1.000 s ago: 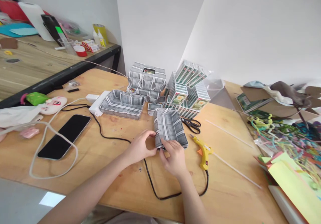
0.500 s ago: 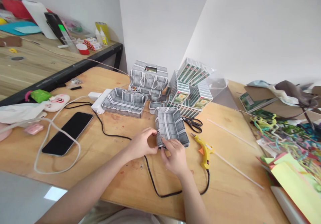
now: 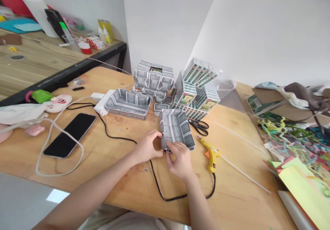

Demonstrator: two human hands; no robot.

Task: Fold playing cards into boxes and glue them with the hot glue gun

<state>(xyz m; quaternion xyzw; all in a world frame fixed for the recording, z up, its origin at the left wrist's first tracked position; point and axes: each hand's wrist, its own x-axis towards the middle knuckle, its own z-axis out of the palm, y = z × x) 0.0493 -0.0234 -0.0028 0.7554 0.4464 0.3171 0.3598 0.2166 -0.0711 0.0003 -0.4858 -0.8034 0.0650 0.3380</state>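
Note:
An open tray made of grey patterned playing cards (image 3: 173, 126) lies in front of me on the wooden table. My left hand (image 3: 149, 146) pinches its near left corner between thumb and fingers. At the near wall my right hand (image 3: 179, 158) grips the edge, fingertips inside the tray and thumb outside. A larger card tray (image 3: 129, 103) sits behind to the left. Beyond it stands a card-built box (image 3: 154, 77) with an opening in its top. To the right of my hands lies a yellow hot glue gun (image 3: 211, 154), its nozzle toward the tray.
Black scissors (image 3: 199, 127) lie beside stacked card packs (image 3: 192, 98). Two thin glue sticks (image 3: 244, 173) rest at right. A phone (image 3: 70, 135), white cable and power strip (image 3: 103, 103) occupy the left. The black cord (image 3: 153, 175) passes under my arms. Pipe cleaners (image 3: 288, 134) crowd the right edge.
Both hands keep their hold on the small tray with almost no movement. The whole view has shifted very slightly.

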